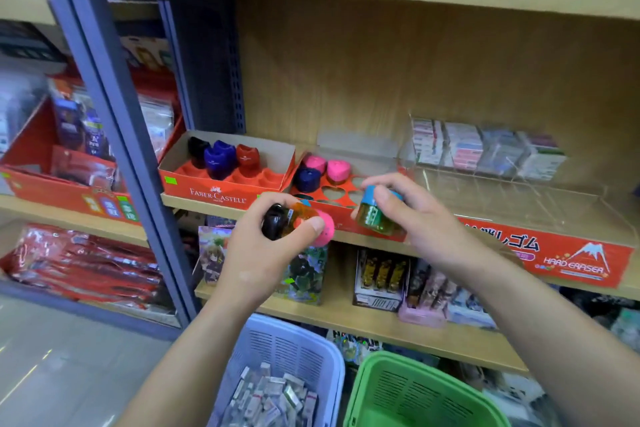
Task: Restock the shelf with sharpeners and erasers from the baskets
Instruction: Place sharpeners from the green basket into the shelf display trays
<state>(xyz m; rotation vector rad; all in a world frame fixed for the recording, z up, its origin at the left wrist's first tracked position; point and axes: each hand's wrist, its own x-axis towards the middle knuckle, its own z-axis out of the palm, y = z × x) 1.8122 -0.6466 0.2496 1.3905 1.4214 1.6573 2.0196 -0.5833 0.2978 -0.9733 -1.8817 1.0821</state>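
My left hand [258,253] grips a bunch of sharpeners [298,222], black, orange and pink, just below the shelf edge. My right hand [405,215] holds a green sharpener with a blue cap [375,215] at the front of a red display tray with heart-shaped holes [341,196], where two pink sharpeners [327,166] and a dark blue one stand. To the left, a red Faber-Castell tray [221,189] carries black, purple and red sharpeners. Wrapped erasers [273,402] fill the white basket [332,354] below. The green basket [391,364] stands beside it.
A clear acrylic tray [519,198] on the right of the shelf has eraser packs [485,149] stacked at its back. A grey upright post [114,121] divides the shelving. Lower shelves carry boxed goods. The red Hard Eraser label [571,260] runs along the shelf front.
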